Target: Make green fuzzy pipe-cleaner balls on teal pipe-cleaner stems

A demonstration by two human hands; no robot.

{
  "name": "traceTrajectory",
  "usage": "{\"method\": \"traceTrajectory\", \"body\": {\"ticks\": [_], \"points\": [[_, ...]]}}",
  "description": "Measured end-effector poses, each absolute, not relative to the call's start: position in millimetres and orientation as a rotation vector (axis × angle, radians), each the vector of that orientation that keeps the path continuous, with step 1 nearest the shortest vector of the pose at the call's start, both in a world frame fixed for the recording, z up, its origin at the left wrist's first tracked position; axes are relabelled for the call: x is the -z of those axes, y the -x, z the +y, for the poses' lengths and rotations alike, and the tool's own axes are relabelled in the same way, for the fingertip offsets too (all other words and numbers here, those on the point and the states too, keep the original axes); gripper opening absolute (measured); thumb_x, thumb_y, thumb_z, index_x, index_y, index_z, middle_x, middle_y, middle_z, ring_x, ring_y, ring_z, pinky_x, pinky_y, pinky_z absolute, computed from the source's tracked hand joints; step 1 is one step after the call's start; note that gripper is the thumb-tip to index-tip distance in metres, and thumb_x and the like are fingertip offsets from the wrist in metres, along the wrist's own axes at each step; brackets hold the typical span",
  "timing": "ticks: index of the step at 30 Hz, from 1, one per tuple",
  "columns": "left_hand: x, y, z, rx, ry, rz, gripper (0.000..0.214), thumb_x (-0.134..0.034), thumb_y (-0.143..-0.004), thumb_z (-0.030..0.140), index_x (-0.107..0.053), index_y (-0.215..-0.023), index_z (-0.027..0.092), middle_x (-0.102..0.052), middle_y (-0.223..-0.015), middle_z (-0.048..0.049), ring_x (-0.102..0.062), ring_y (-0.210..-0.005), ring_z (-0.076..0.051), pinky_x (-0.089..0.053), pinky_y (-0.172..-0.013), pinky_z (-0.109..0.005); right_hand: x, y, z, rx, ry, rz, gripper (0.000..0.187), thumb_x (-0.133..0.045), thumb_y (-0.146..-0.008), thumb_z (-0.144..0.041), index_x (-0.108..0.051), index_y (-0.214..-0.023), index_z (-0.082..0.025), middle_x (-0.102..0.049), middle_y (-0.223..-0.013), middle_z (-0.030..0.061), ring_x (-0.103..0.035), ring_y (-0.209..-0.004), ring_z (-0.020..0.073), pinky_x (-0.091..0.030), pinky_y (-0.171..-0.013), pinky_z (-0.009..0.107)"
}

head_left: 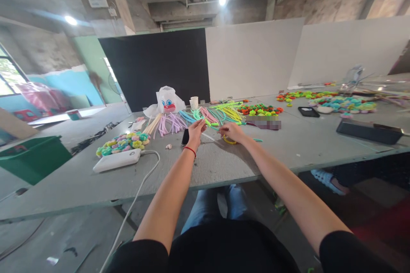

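My left hand is raised over the grey table, fingers pinched on a green pipe cleaner that runs across to my right hand. My right hand rests on the table, fingers curled on the same green pipe cleaner, over a yellow loop. A red string circles my left wrist. Behind both hands lies a spread of pink, purple, blue and yellow pipe cleaners.
A white power bank with cable lies at left, near pastel pompom flowers. A dark phone sits by my left hand. A clown-face plastic bag, a cup, more flowers, a green bin, a black case.
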State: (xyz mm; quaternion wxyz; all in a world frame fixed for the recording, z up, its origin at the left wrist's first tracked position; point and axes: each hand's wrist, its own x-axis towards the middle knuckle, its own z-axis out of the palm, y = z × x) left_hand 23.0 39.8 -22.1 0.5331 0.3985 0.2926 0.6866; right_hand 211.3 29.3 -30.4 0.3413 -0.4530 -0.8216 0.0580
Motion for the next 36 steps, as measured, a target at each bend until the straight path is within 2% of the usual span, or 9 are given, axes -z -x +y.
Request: {"method": "traceTrajectory", "body": {"ticks": [14,18,21,25,29,36], "points": [[19,-27,33,-1.55,-0.746,0.62,0.008,-0.071,-0.072,0.015,-0.064,-0.074,0.013,-0.061,-0.058,0.003,-0.057,-0.05,-0.005,-0.048,-0.065,-0.021,32,-198,28,-0.207,1.063,-2.004,0.034,-0.056,-0.085,-0.036,-0.068,-0.061,-0.016,-0.066,-0.058,0.0035,-0.055,-0.054,0.0127,-0.036,-0.055,0.021],[25,-33,29,-1.484,-0.78,0.659,0.011,-0.073,-0.069,0.011,-0.063,-0.073,0.012,-0.062,-0.057,0.0022,-0.055,-0.048,-0.005,-0.048,-0.064,-0.022,33,-198,28,-0.194,1.095,-2.009,0.032,-0.056,-0.084,-0.034,-0.069,-0.06,-0.016,-0.066,-0.059,0.003,-0.056,-0.055,0.0136,-0.035,-0.056,0.022],[30,-37,27,-1.4,-0.838,0.682,0.014,-0.075,-0.066,0.01,-0.064,-0.075,0.011,-0.065,-0.062,-0.002,-0.059,-0.052,-0.008,-0.049,-0.065,-0.024,35,-199,28,-0.194,1.133,-1.999,0.03,-0.057,-0.084,-0.032,-0.069,-0.061,-0.016,-0.067,-0.06,0.003,-0.056,-0.056,0.014,-0.034,-0.055,0.022],[30,-37,27,-1.359,-0.9,0.69,0.02,-0.078,-0.065,0.019,-0.064,-0.079,0.013,-0.065,-0.067,-0.0036,-0.061,-0.057,-0.011,-0.05,-0.067,-0.027,37,-201,30,-0.202,1.178,-1.992,0.026,-0.058,-0.082,-0.029,-0.069,-0.063,-0.016,-0.067,-0.061,0.0029,-0.056,-0.056,0.014,-0.032,-0.054,0.022],[29,-33,33,-1.424,-0.92,0.705,0.026,-0.079,-0.064,0.029,-0.065,-0.082,0.017,-0.066,-0.074,-0.0016,-0.06,-0.06,-0.008,-0.046,-0.065,-0.022,36,-203,29,-0.202,1.188,-2.011,0.028,-0.06,-0.082,-0.034,-0.068,-0.063,-0.015,-0.066,-0.061,0.0029,-0.054,-0.055,0.0133,-0.031,-0.054,0.022],[26,-29,34,-1.358,-0.908,0.693,0.02,-0.08,-0.061,0.02,-0.064,-0.071,0.016,-0.066,-0.071,-0.0013,-0.061,-0.063,-0.01,-0.046,-0.064,-0.021,27,-204,25,-0.296,1.165,-2.093,0.039,-0.057,-0.083,-0.048,-0.07,-0.067,-0.015,-0.067,-0.064,0.0027,-0.058,-0.061,0.0142,-0.039,-0.059,0.022]]}}
